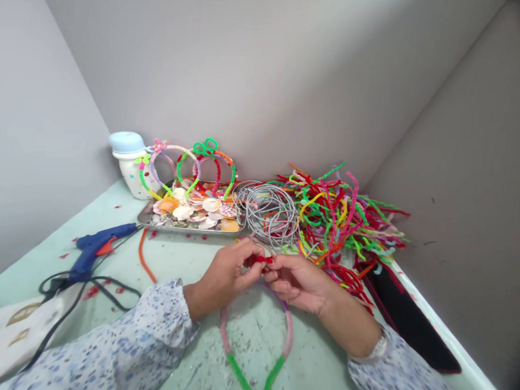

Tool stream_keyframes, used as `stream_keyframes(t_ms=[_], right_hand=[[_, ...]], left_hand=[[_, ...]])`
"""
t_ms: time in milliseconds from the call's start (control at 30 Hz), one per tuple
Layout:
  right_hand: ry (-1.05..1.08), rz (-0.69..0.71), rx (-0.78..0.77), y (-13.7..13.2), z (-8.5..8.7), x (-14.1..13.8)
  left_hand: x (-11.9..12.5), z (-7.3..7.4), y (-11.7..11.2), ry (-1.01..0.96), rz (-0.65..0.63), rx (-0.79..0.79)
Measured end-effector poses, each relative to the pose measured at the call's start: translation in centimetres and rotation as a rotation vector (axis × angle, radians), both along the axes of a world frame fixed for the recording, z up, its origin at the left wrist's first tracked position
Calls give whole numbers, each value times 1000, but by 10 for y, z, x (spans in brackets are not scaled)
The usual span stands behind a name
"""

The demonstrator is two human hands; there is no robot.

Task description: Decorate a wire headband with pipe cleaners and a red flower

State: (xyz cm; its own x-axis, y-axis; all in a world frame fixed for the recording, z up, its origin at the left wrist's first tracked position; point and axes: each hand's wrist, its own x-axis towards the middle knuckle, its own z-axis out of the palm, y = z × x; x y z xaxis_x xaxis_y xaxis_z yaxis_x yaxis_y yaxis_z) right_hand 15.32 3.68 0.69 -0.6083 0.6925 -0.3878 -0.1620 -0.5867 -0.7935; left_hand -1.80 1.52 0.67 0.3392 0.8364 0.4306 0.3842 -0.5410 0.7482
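Pale green counter (184,261), grey walls behind. Nearest me, at six o'clock, a pink-and-green wrapped headband (287,333) lies flat, its arch under my hands. My left hand (225,276) and right hand (300,284) meet above it, each grip pinched narrow on a red pipe cleaner (262,259). Farther off: blue glue gun (93,249) at ten, shell tray (190,230) at twelve, pipe-cleaner heap (343,215) at one.

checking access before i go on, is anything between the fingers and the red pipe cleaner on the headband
Nothing visible does. The left hand and right hand both pinch the red pipe cleaner at the top of the headband. The bare wire headbands and pipe cleaner pile lie behind them.
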Motion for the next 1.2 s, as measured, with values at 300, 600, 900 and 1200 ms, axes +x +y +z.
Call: stream_keyframes(t_ms=[300,600,900,1200], right_hand=[[-746,-367,1306,-12,-11,-3],[-856,-201,1601,-14,-11,1],[-874,-246,1544,-14,-12,-2],[-84,-251,163,-12,-8,-16]], left_hand=[[-2,-15,19,-427,104,-548],[0,-12,16,-446,22,-590],[1,-11,14,-432,2,-608],[-1,-5,5,-179,48,-219]])
